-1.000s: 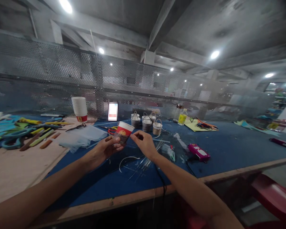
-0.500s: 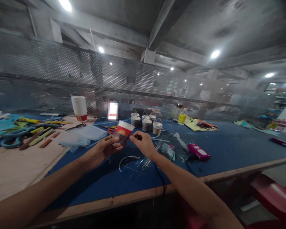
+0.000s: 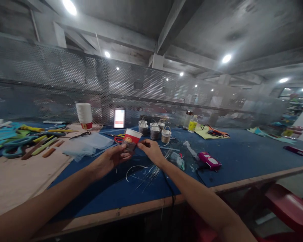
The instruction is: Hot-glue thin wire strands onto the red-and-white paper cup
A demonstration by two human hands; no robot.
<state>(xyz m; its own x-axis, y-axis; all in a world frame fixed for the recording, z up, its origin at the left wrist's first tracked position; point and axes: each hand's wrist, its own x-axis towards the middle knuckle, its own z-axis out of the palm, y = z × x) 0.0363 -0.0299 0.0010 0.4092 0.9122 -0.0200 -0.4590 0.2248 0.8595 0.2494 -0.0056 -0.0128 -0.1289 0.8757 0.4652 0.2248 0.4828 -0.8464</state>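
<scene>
A paper cup, red with a white rim and a dark grey wrap round its lower part, is held slightly tilted over the blue table. My left hand grips it from the left, with the thumb on its front. At the cup's right side, my right hand has thumb and fingers pinched together against or near the wrap; anything between those fingertips is too small to make out. Behind the cup stand several small bucket-like cups with wire handles. Thin wires lie loose below my right hand.
A stack of white paper cups stands at the back left. Scissors and markers lie on a pale board. Translucent sheets are nearby. A magenta box, a yellow-labelled bottle and coloured paper lie to the right.
The cup is turned slightly in my left hand, with its printed emblem a little shifted. My right hand stays pinched at its right side.
</scene>
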